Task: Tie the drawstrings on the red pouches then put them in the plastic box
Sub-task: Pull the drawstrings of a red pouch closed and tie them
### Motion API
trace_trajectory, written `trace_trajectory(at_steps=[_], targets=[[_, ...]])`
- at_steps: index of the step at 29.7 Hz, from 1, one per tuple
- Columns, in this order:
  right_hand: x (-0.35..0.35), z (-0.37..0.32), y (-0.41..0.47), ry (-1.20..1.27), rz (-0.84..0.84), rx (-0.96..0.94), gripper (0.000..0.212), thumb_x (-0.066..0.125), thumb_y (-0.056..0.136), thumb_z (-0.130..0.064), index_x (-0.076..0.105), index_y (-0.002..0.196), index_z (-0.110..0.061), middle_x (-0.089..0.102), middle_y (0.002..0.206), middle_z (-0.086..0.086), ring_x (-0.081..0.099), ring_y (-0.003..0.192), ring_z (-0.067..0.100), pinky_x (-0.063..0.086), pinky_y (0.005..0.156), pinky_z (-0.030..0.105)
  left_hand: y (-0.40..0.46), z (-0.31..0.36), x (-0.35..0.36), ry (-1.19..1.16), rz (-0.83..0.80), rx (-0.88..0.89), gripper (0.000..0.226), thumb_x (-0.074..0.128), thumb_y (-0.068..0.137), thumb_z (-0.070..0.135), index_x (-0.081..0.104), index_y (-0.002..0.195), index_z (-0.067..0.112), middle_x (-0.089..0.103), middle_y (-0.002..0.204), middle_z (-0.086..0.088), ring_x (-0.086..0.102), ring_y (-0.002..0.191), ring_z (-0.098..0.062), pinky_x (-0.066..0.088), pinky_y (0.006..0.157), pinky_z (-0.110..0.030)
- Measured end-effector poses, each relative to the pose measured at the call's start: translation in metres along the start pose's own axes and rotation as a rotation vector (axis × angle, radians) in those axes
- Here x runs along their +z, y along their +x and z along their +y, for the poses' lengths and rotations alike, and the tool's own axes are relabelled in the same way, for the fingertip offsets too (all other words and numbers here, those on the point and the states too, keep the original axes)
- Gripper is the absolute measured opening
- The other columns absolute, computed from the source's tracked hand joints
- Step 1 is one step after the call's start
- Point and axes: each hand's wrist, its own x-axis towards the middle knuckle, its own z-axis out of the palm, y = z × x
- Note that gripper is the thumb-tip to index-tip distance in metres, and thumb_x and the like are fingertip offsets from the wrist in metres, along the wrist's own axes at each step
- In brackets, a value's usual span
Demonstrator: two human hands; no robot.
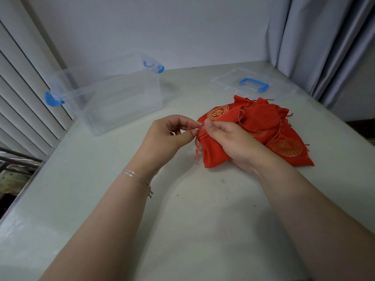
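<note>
Matte table [198, 209], satin pouch [213, 153], thin drawstring [199, 127] pinched

The plastic box [113, 98] stands left of the pouches [261, 122], its lid [251, 84] behind them.

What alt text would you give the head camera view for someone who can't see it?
Left hand and right hand pinch the drawstring of a red pouch on a white table. More pouches are piled behind; an open plastic box stands left.
</note>
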Motion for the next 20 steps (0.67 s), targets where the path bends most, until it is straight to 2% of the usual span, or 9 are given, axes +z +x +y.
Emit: trace_trajectory(at_steps=[3,5,8,9,13,16,18,20], targets=[[-0.002,0.0001,-0.0001,-0.013,0.002,0.05,0.029,0.046,0.098,-0.028,0.064,0.089,-0.008,0.07,0.083,0.012,0.067,0.08,0.02,0.053,0.086,0.039,-0.001,0.0014,0.0021,0.103,0.009,0.053,0.023,0.069,0.084,0.011,0.072,0.08,0.034,0.065,0.074,0.016,0.045,0.064,-0.004,0.041,0.065,-0.019],[-0.0021,0.0016,0.0004,-0.087,0.039,0.058,0.023,0.05,0.097,-0.024,0.065,0.09,-0.007,0.072,0.087,0.013,0.068,0.082,0.02,0.053,0.084,0.037,-0.0015,0.001,0.004,0.212,-0.003,0.074,0.024,0.068,0.085,0.014,0.071,0.083,0.037,0.066,0.076,0.017,0.045,0.062,0.0,0.04,0.062,-0.013],[-0.0004,0.0015,-0.0002,-0.11,0.064,0.038,0.018,0.052,0.096,-0.018,0.063,0.086,-0.008,0.071,0.07,0.004,0.069,0.066,0.014,0.055,0.066,0.024,-0.0016,-0.0007,0.0054,0.375,-0.008,0.058,0.019,0.067,0.086,0.023,0.07,0.085,0.042,0.067,0.078,0.019,0.048,0.065,0.0,0.037,0.059,-0.01],[0.0001,0.0023,-0.0005,-0.101,0.061,0.032,0.017,0.051,0.096,-0.016,0.061,0.086,-0.007,0.071,0.068,0.004,0.069,0.063,0.015,0.056,0.064,0.024,-0.0018,-0.0009,0.0056,0.411,-0.011,0.052,0.017,0.066,0.086,0.024,0.071,0.086,0.04,0.067,0.078,0.019,0.049,0.065,-0.001,0.037,0.057,-0.009],[0.0005,0.0044,0.0005,-0.21,0.099,0.013,0.016,0.053,0.096,-0.018,0.062,0.084,-0.012,0.072,0.074,0.003,0.069,0.067,0.012,0.056,0.073,0.031,-0.0025,-0.0013,0.0062,0.549,-0.028,0.043,0.011,0.064,0.087,0.024,0.072,0.085,0.032,0.064,0.075,0.019,0.053,0.066,0.001,0.037,0.057,-0.009],[0.0016,0.0024,0.0012,-0.261,0.123,0.025,0.021,0.055,0.095,-0.025,0.065,0.083,-0.012,0.072,0.074,0.004,0.07,0.07,0.017,0.055,0.074,0.035,-0.0028,-0.0024,0.0062,0.608,-0.034,0.09,0.01,0.063,0.086,0.02,0.068,0.086,0.029,0.064,0.076,0.017,0.057,0.07,-0.003,0.043,0.065,-0.018],[-0.0004,0.0,0.0011,-0.165,0.129,0.084,0.028,0.054,0.095,-0.03,0.068,0.08,-0.012,0.066,0.068,0.003,0.061,0.063,0.017,0.05,0.064,0.031,-0.0028,-0.0022,0.0057,0.621,-0.009,0.159,0.01,0.062,0.085,0.017,0.067,0.088,0.026,0.061,0.074,0.017,0.056,0.069,-0.007,0.044,0.067,-0.024],[-0.0033,-0.0027,0.0017,-0.004,0.117,0.158,0.028,0.055,0.094,-0.028,0.072,0.079,-0.012,0.055,0.074,0.009,0.051,0.07,0.02,0.046,0.07,0.033,-0.0029,-0.0012,0.0052,0.623,0.018,0.248,0.01,0.062,0.084,0.016,0.066,0.087,0.025,0.058,0.072,0.018,0.053,0.066,-0.005,0.042,0.065,-0.024]])
